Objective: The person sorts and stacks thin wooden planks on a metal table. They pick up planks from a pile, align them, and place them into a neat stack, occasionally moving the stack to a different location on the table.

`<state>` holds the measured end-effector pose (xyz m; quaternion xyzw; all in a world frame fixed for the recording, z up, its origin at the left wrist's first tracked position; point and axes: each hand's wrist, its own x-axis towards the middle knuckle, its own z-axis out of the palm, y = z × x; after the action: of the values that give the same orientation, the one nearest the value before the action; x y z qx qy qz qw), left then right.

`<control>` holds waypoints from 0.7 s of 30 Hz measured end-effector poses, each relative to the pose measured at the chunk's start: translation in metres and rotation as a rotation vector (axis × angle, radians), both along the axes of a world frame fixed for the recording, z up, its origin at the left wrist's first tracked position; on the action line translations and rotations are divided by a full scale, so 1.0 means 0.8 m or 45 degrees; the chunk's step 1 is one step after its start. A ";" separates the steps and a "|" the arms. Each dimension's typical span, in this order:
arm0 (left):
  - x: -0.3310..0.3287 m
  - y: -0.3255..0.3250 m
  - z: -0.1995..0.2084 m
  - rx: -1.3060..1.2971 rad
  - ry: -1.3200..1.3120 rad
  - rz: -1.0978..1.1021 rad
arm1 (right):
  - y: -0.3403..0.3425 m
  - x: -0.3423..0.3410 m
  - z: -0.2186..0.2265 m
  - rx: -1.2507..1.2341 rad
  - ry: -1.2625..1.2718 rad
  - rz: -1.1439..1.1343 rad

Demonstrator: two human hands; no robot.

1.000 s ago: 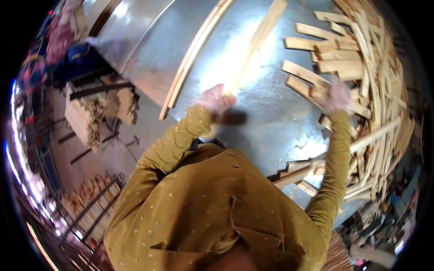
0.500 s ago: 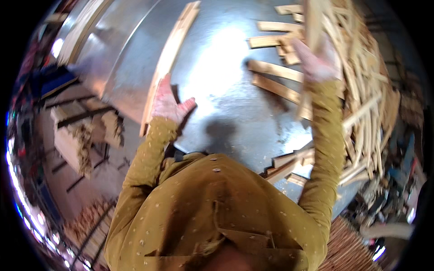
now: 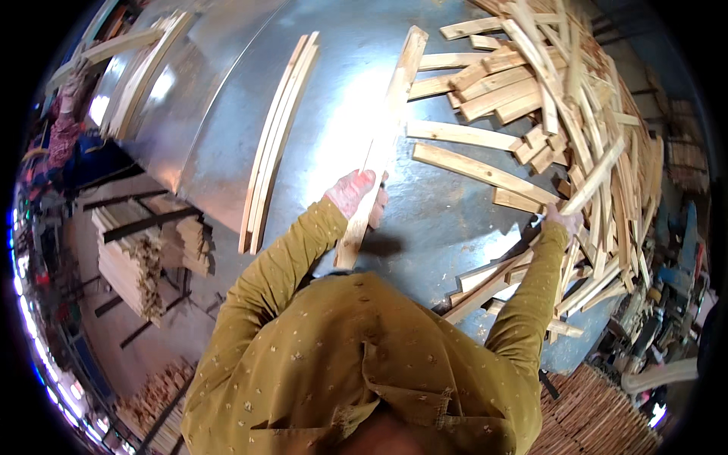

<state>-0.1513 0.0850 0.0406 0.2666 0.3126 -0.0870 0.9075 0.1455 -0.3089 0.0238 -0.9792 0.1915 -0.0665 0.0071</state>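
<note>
My left hand is closed around the lower part of a pale wooden strip, thumb on top and fingers at its far side. That strip slants up and away over the metal tabletop. To its left, a few narrow strips lie side by side. My right hand is at the near side of a loose heap of strips. Its fingers appear closed on the end of a strip that points up to the right; they are partly hidden.
Several strips jut from the heap toward the middle of the table. More lie near its front edge. Stacked wood stands on a rack at left and in a bundle at lower right. At far left, another person's arm shows.
My left hand has moved right, from the strips on the left to another strip it now holds. My right hand has come down from a raised strip to the heap's near side.
</note>
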 end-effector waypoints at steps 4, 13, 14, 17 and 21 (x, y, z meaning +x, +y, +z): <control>-0.029 0.048 -0.003 0.363 0.039 0.060 | 0.037 -0.027 0.015 0.183 -0.016 0.045; -0.181 0.312 -0.023 2.744 0.849 -0.348 | 0.272 -0.230 -0.037 3.044 1.258 0.354; -0.188 0.327 -0.032 2.704 0.920 -0.421 | 0.304 -0.244 -0.064 3.186 1.583 0.093; -0.185 0.334 -0.047 2.227 1.235 -0.877 | 0.373 -0.292 -0.075 3.140 1.735 0.101; -0.164 0.241 -0.013 2.572 0.689 -0.054 | 0.414 -0.308 -0.074 2.660 1.427 0.269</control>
<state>-0.2822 0.2780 0.0300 0.8782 0.4277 0.1421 0.1604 -0.1011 0.0220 -0.0354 -0.4030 0.0477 0.5600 0.7223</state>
